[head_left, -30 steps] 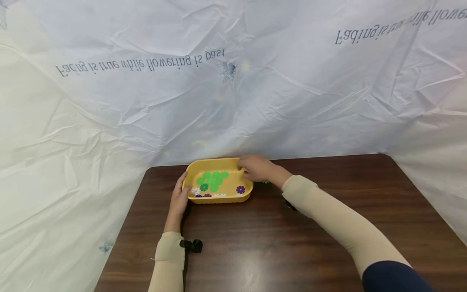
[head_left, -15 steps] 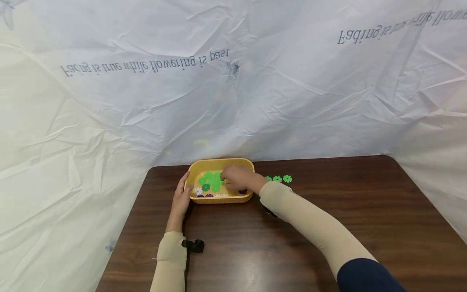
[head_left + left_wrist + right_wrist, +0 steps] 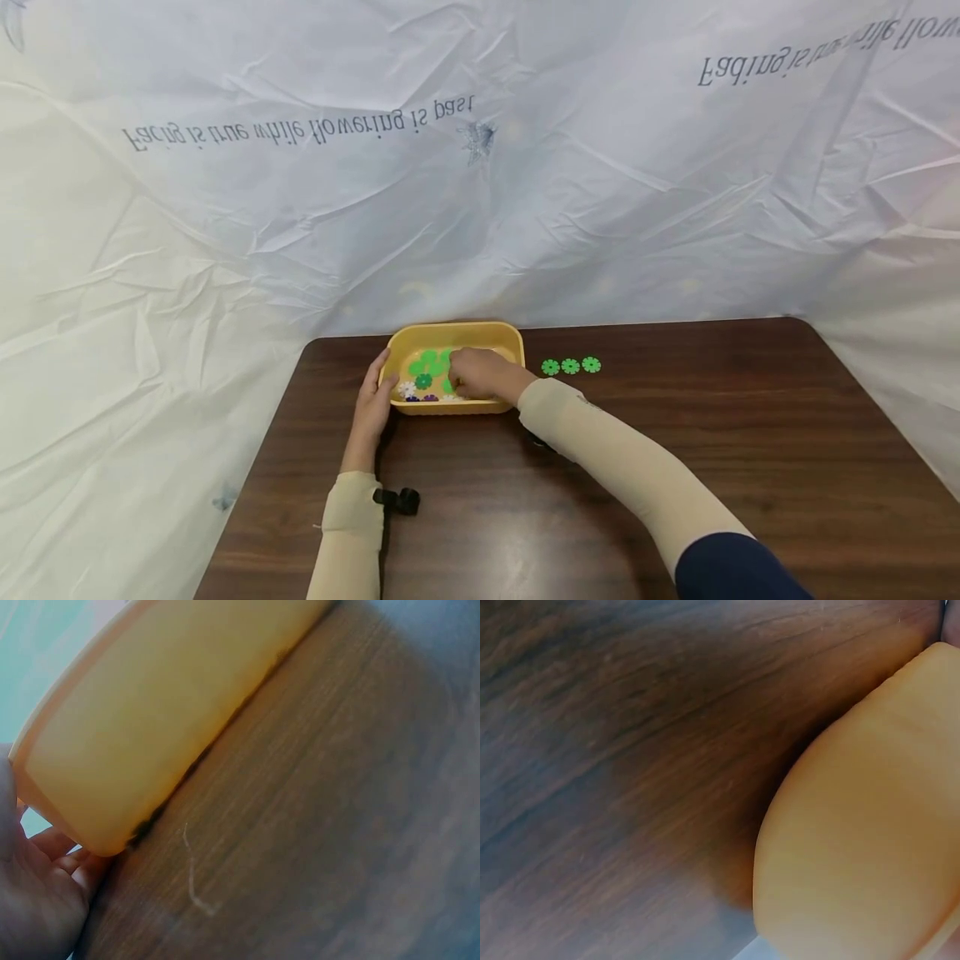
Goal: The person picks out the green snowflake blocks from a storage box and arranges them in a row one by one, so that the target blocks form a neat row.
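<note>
The right hand's fingers are curled down among green discs inside the yellow tray; whether one is pinched cannot be told. The tray's left wall is steadied by the left hand, fingers straight, on the counter. A disc seems to be being picked; a firm pinch and a lift clear of the rim are called for next.

A shallow yellow plastic tray with rounded corners is sitting flat near the far edge of the dark wooden desk. Flat flower-shaped plastic discs, mostly green with some white and purple, are lying scattered inside it. Three green flower discs are lying in a row just right of it.
</note>
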A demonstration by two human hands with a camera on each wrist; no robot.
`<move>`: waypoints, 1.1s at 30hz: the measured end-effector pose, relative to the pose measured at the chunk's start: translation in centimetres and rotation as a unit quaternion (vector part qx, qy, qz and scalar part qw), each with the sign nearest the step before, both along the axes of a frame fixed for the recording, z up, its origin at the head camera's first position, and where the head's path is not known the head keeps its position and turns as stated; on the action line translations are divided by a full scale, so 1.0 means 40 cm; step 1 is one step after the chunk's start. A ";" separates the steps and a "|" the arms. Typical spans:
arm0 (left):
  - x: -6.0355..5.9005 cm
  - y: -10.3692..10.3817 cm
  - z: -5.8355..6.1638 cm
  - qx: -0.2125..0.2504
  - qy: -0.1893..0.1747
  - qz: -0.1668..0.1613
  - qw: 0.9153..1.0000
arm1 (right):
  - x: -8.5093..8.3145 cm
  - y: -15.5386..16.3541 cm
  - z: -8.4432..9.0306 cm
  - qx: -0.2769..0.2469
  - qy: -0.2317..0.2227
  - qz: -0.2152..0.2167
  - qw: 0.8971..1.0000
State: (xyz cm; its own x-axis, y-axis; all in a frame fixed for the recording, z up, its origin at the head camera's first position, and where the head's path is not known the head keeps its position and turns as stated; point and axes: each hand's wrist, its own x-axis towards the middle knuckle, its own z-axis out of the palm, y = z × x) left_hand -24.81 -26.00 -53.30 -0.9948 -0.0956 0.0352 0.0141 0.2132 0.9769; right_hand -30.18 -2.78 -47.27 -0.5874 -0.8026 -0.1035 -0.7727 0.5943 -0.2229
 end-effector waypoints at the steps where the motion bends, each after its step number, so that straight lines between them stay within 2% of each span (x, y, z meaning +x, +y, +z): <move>1: 0.001 0.001 0.000 -0.002 0.003 -0.001 1.000 | -0.001 0.003 -0.002 -0.001 -0.002 -0.003 1.000; 7: 0.002 0.002 0.005 -0.008 -0.002 0.007 1.000 | -0.011 0.019 -0.004 -0.010 -0.030 -0.027 0.999; 14: 0.004 0.002 0.006 -0.008 -0.011 0.007 1.000 | -0.012 0.020 -0.011 0.003 -0.029 -0.051 0.998; 22: 0.001 0.007 0.003 0.002 -0.009 0.005 1.000 | -0.007 0.017 -0.015 -0.011 -0.027 -0.062 0.998; 25: 0.003 0.010 0.015 0.016 -0.019 0.003 1.000 | -0.008 0.019 -0.017 -0.010 -0.032 -0.063 0.997; 28: 0.013 0.015 0.043 0.024 -0.026 -0.005 0.999 | -0.009 0.024 -0.015 -0.016 -0.044 -0.057 0.997; 33: 0.032 0.020 0.080 0.012 -0.025 -0.015 1.000 | -0.015 0.039 -0.002 -0.028 -0.058 -0.034 0.997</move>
State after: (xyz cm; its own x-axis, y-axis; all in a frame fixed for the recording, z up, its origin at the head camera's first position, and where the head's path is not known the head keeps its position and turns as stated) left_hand -23.52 -25.20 -50.11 -0.9977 -0.0661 -0.0171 -0.0294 0.1906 0.9812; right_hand -30.76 -1.20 -47.36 -0.6278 -0.7673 -0.1310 -0.6975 0.6292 -0.3430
